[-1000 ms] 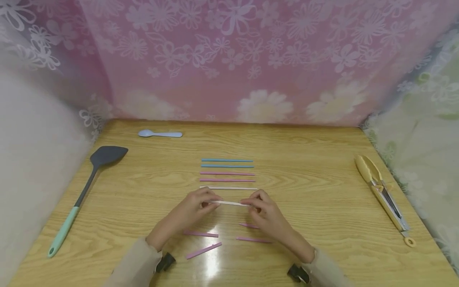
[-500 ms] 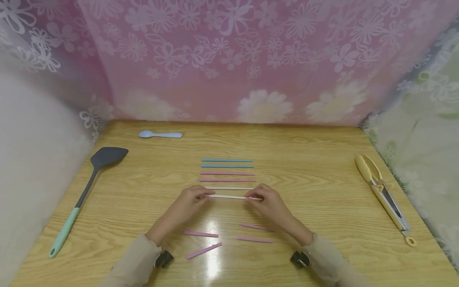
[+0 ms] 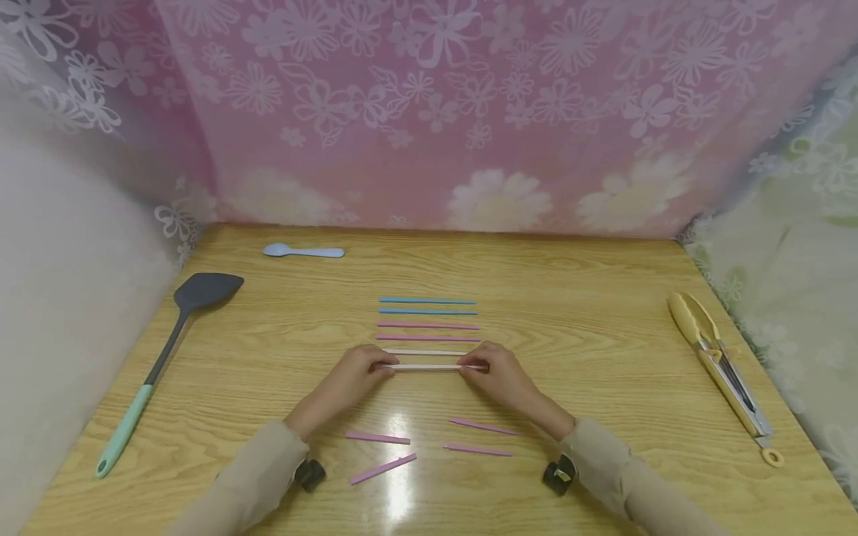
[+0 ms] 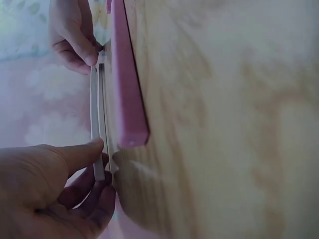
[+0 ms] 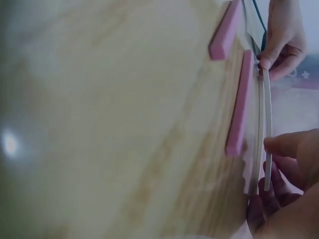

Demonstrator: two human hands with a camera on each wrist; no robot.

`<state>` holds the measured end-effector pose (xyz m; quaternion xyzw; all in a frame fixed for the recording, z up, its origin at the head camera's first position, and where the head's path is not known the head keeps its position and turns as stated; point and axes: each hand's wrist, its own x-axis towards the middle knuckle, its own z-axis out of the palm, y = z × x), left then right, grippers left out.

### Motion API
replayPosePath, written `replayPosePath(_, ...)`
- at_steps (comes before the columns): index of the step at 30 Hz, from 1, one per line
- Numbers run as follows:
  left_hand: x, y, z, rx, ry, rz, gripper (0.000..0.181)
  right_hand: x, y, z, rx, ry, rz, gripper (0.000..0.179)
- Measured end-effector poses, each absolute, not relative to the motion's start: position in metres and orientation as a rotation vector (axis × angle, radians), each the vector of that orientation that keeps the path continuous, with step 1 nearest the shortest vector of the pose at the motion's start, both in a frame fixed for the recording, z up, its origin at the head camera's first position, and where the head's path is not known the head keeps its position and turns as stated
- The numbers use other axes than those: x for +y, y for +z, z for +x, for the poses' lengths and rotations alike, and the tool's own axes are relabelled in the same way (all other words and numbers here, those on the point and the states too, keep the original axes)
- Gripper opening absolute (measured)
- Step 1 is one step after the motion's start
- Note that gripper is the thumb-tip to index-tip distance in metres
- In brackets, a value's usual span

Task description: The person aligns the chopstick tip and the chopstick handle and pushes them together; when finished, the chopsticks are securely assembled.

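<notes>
A slim white chopstick lies level between both hands, its ends under the fingers. My left hand pinches its left end between thumb and fingers, and my right hand pinches the right end the same way. Just beyond it a second white chopstick rests parallel on the table, its ends overlapped by the hands. In the left wrist view the thumb presses on top of the held chopstick, close over the table. Farther back lie two pink chopsticks and two blue chopsticks, all parallel.
Nearer the body, short pink pieces lie loose: two on the left and two on the right. A black-headed spatula lies at far left, a pale blue spoon at back left, and yellow-tipped tongs at far right.
Both hands have carried the white chopstick forward and down, close beside the other white one. It now sits straighter and parallel to the row, the hands slightly farther apart.
</notes>
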<state>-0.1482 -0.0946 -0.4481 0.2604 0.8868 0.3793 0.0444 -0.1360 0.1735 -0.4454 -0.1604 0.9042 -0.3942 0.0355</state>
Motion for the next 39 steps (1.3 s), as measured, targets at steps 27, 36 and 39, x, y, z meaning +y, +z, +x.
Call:
replayPosePath(27, -0.094, -0.447, -0.148, 2.730, 1.142, 0.727, 0.016, 0.173, -0.443, -0.136, 2.845, -1.161, -0.457, 0.012)
replayPosePath(36, -0.099, -0.444, -0.128, 2.644, 1.258, 0.729, 0.019, 0.183, -0.441, -0.115, 2.750, -1.249, -0.513, 0.014)
replayPosePath(39, -0.103, -0.444, -0.120, 2.574, 1.281, 0.742, 0.021, 0.187, -0.440, -0.107, 2.697, -1.233, -0.539, 0.019)
